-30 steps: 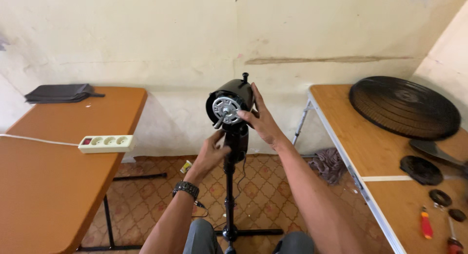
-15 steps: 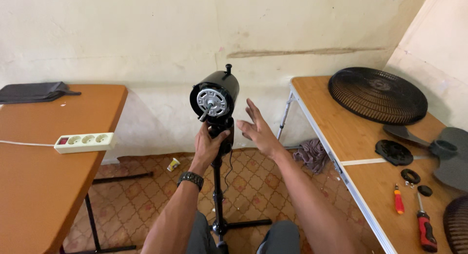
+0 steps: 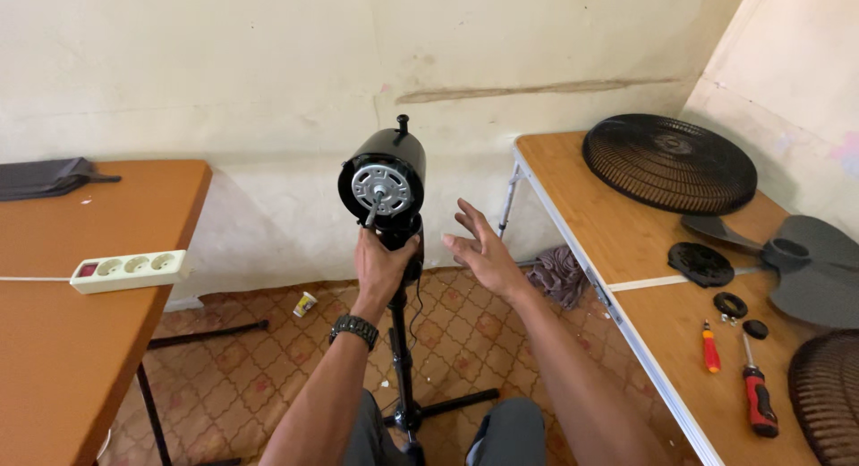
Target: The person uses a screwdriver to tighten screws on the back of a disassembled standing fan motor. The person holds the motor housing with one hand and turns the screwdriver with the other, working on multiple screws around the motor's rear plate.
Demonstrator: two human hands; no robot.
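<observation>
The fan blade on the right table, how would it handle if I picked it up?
The grey fan blade looks like thin plastic, so probably light and slightly flexible. Its wide curved vanes overhang the table edge, so a nudge might tip it off.

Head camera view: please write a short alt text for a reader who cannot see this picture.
A person's left hand grips the neck of a black stand fan motor with its grille and blades removed, while the open right hand hovers beside it, touching nothing. On the wooden table at right lie a fan grille, a grey fan blade and two screwdrivers.
</observation>
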